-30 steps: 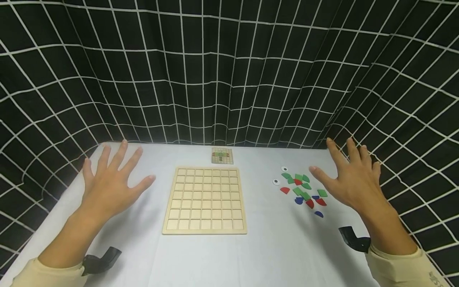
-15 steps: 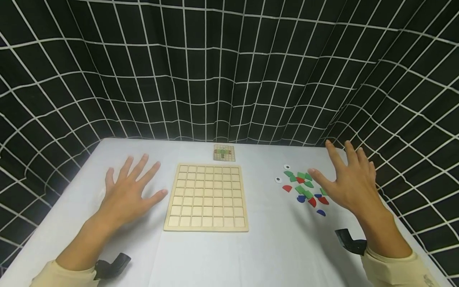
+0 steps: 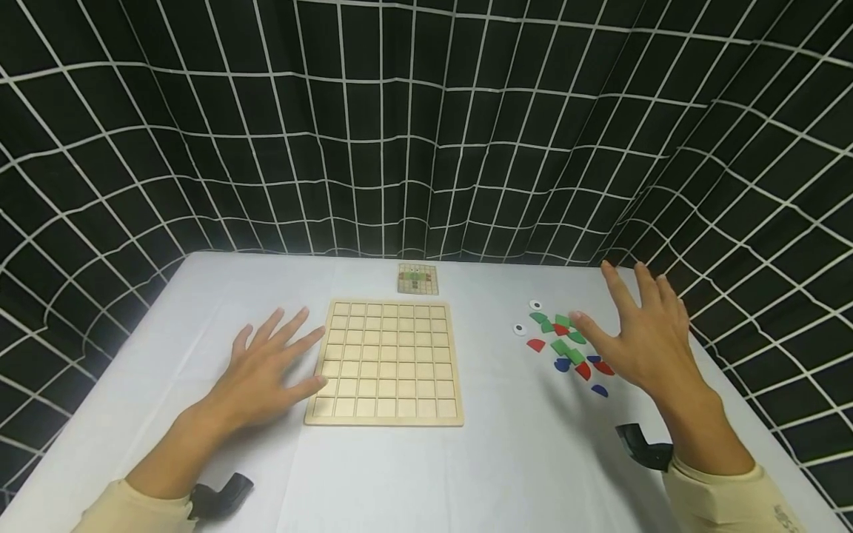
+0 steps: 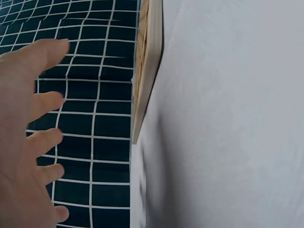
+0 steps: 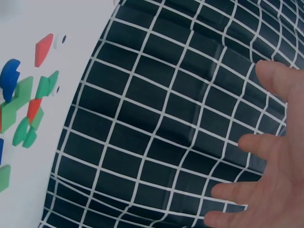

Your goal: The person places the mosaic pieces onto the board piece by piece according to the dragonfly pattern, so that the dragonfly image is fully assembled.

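A square wooden board [image 3: 383, 420] with a grid of shallow recesses lies flat on the white table. My left hand [image 3: 263, 374] hovers at its left edge, fingers spread, thumb and index tip overlapping the board in the head view; the left wrist view shows the hand [image 4: 23, 133] raised and holding nothing. My right hand [image 3: 643, 337] is spread above the right of the table, holding nothing. Beside it lie loose flat pieces: red [image 3: 536, 346], green [image 3: 558, 347] and blue [image 3: 600, 391] shapes, and white eye discs [image 3: 520, 329]. In the right wrist view they lie left of the hand [image 5: 275, 156].
Behind the board lies a small picture card [image 3: 417, 280] showing a green, red and brown figure on a grid. A black curtain [image 3: 413, 133] with white grid lines encloses the back and sides of the white table [image 3: 373, 481]. Black straps sit at both wrists.
My left hand has moved right and nearer, from the table's left side to the board's left edge. My right hand has shifted slightly left. The board and pieces stay in place.
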The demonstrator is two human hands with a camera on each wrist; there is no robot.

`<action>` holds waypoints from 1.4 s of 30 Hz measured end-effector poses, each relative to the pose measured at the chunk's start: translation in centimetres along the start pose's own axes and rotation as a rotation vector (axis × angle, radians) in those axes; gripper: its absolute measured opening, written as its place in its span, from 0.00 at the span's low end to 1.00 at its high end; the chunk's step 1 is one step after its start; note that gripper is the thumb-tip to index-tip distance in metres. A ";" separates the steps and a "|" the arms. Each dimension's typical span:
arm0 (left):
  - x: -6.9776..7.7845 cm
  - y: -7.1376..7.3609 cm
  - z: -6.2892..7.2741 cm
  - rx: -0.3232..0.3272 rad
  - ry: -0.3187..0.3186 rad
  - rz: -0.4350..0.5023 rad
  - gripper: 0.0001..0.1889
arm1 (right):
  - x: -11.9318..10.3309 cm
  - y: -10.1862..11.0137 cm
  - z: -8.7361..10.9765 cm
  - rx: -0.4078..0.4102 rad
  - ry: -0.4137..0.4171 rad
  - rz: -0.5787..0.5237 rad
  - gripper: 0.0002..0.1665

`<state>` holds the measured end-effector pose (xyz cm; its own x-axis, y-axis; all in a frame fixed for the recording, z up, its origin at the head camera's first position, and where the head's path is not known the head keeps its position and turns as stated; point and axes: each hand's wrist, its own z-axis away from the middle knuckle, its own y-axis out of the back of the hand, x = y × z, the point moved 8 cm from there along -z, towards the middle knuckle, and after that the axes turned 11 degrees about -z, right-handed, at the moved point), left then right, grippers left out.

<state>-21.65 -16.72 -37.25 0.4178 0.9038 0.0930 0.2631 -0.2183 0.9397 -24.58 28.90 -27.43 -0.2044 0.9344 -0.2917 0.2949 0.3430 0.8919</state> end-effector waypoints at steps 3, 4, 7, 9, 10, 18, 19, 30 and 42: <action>0.1 -0.6 0.1 -0.016 -0.008 0.030 0.35 | 0.1 -0.3 0.0 -0.001 0.005 -0.012 0.51; 0.1 -0.8 0.1 -0.022 -0.010 0.040 0.34 | 0.2 -0.3 0.0 -0.002 0.006 -0.015 0.51; 0.1 -1.4 0.2 -0.029 -0.022 0.068 0.33 | 0.3 -0.6 0.0 -0.005 0.014 -0.024 0.51; 0.1 -1.8 0.3 -0.031 -0.033 0.092 0.32 | 0.4 -0.8 0.0 -0.007 0.019 -0.027 0.50; 0.0 -2.0 0.3 -0.032 -0.038 0.103 0.32 | 0.4 -0.9 0.0 -0.007 0.021 -0.027 0.50; 0.0 -3.5 0.5 -0.052 -0.070 0.175 0.28 | 0.7 -1.6 0.0 -0.009 0.008 -0.057 0.50; -0.1 -3.6 0.5 -0.054 -0.071 0.176 0.28 | 0.8 -1.7 0.0 -0.009 0.005 -0.065 0.50; -0.2 -5.0 0.6 -0.138 -0.049 0.185 0.30 | 1.2 -2.8 0.0 -0.022 -0.017 -0.108 0.50; -0.5 -5.6 1.2 -0.175 -0.045 0.142 0.29 | 1.4 -3.6 -0.8 -0.036 -0.045 -0.141 0.50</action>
<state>-22.31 -16.44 -42.92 0.4796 0.8501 0.2175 0.0459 -0.2719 0.9612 -26.70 28.91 -30.82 -0.1989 0.8810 -0.4292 0.2326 0.4679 0.8526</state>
